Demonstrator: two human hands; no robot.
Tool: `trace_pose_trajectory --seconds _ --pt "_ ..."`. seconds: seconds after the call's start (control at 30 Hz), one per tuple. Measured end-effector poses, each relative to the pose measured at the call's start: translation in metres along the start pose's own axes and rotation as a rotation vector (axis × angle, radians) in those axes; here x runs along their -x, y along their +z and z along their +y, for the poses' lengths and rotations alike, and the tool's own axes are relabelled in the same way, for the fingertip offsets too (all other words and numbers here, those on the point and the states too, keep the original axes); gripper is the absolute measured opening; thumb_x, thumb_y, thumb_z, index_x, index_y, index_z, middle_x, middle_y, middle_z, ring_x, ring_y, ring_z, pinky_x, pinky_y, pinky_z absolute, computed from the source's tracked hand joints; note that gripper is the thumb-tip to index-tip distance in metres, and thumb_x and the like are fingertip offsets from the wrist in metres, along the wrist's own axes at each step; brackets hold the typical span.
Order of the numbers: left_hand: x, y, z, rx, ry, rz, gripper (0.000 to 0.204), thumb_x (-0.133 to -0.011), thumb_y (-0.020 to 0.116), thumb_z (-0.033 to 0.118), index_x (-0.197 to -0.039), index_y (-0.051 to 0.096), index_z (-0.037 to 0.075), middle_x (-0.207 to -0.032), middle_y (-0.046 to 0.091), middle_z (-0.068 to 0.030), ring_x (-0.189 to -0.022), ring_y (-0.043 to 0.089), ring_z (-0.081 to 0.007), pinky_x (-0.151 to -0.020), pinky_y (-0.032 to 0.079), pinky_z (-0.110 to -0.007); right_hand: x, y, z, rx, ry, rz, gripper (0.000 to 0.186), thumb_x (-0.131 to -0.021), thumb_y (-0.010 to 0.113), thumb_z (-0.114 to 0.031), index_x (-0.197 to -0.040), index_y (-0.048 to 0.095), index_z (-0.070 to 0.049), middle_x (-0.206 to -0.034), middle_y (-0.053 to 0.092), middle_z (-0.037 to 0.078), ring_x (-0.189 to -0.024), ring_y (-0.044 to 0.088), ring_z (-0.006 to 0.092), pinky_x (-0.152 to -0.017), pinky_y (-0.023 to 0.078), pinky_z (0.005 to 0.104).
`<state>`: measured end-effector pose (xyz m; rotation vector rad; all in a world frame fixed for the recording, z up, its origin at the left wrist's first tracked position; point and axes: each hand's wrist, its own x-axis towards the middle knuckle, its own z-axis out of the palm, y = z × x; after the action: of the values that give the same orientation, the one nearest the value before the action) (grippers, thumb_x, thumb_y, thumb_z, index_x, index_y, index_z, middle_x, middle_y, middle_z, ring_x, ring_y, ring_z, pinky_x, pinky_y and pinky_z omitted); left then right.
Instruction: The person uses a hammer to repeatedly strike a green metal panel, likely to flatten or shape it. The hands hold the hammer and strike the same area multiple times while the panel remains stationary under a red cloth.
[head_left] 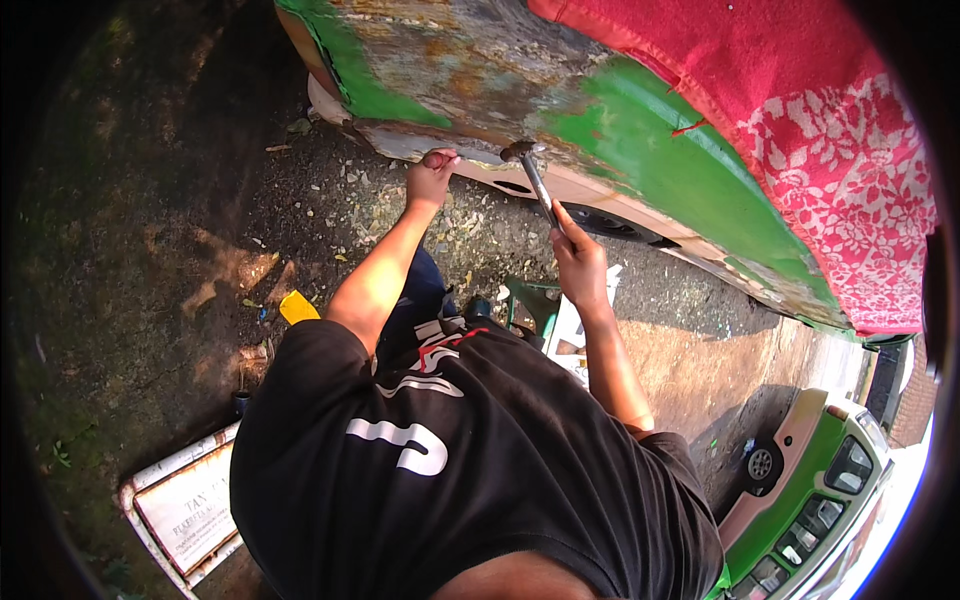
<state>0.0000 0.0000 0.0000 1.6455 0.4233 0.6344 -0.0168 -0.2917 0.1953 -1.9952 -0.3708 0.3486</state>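
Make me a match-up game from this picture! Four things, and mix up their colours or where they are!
1. hammer
2. patterned cloth
3. T-shirt
4. parked vehicle with a wheel showing

A. black with white marks
B. held in the right hand
C. lower right of the picture
D. red and pale pink

Pairs: 1-B, 2-D, 3-A, 4-C

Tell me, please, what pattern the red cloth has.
A pale floral pattern covers part of the red cloth, head view.
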Motion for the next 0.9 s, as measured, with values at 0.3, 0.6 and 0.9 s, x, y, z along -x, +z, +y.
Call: trace_pose_trajectory --seconds 0.3,0.6,0.9 --pt "0.021 0.000 0.029 -0.152 -0.003 0.000 0.010 -0.087 0.072 0.008 -0.092 0.068 0.001 -0.097 0.073 -0.0065 -0.087 0.066 -0.0114 -0.082 0.051 -0.026 0.010 -0.003 0.002 -0.008 0.008 -0.015 0.044 -0.097 0.058 -0.007 -0.140 0.056 -0.016 -0.071 0.039 -0.009 -0.063 0.033 0.0026 -0.055 0.030 0.0199" --pt "0.018 -0.001 0.033 -0.177 -0.007 -0.039 0.011 -0.088 0.072 0.010 -0.091 0.067 0.001 -0.097 0.073 -0.0074 -0.088 0.066 -0.0128 -0.082 0.050 -0.027 0.011 0.002 0.007 -0.014 0.004 -0.004 0.043 -0.097 0.057 -0.007 -0.139 0.057 -0.014 -0.072 0.039 -0.010 -0.063 0.033 0.0026 -0.055 0.029 0.0199" --pt "0.017 0.001 0.036 -0.212 -0.014 -0.037 0.012 -0.087 0.072 0.012 -0.093 0.068 0.002 -0.093 0.073 -0.0075 -0.084 0.067 -0.0129 -0.079 0.051 -0.028 0.010 0.004 0.008 -0.062 0.059 -0.023 0.043 -0.098 0.057 -0.007 -0.140 0.056 -0.014 -0.071 0.036 -0.010 -0.062 0.031 0.0022 -0.054 0.028 0.0201"
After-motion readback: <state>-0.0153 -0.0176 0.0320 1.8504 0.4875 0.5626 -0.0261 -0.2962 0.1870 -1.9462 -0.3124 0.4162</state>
